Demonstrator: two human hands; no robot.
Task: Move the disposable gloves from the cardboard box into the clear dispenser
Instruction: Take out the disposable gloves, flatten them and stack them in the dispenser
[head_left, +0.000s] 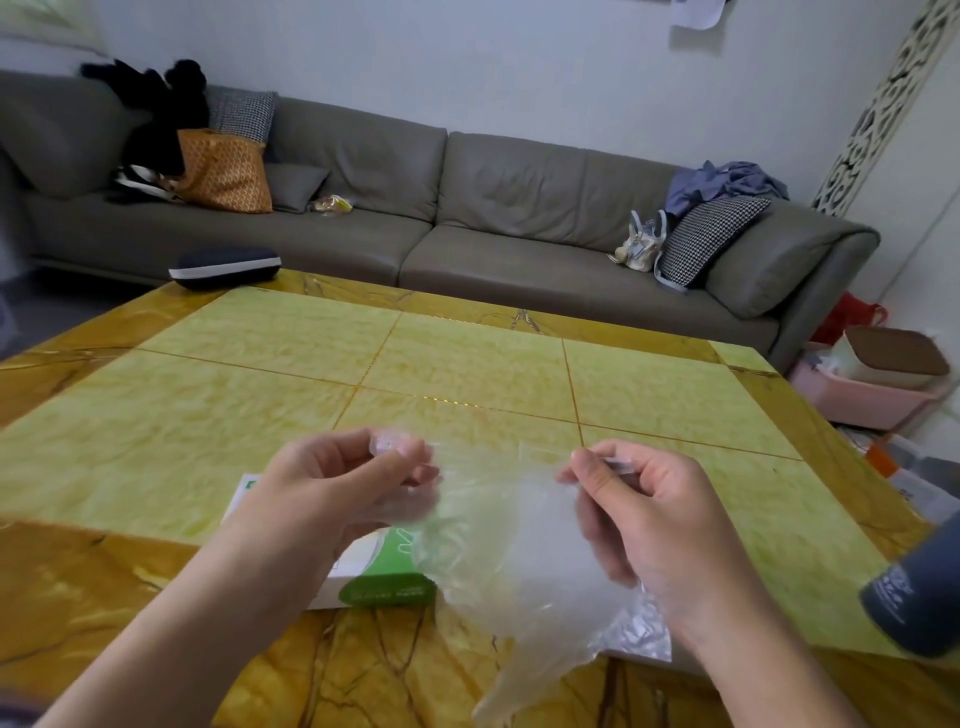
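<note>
A thin clear plastic glove (514, 551) hangs stretched between both hands above the table's near edge. My left hand (343, 488) pinches its top left corner, fingers curled. My right hand (639, 504) pinches the top right corner between thumb and forefinger. The white and green cardboard box (382, 584) lies flat on the table under my left hand, partly hidden by it and by the glove. I see no clear dispenser in this view.
The yellow-green stone table (467, 374) has a brown marbled border. A dark case (224, 266) lies at its far left corner. A dark grey cylinder (919, 597) juts in at the right edge. A grey sofa (441, 208) runs behind; pink bins (867, 389) stand at right.
</note>
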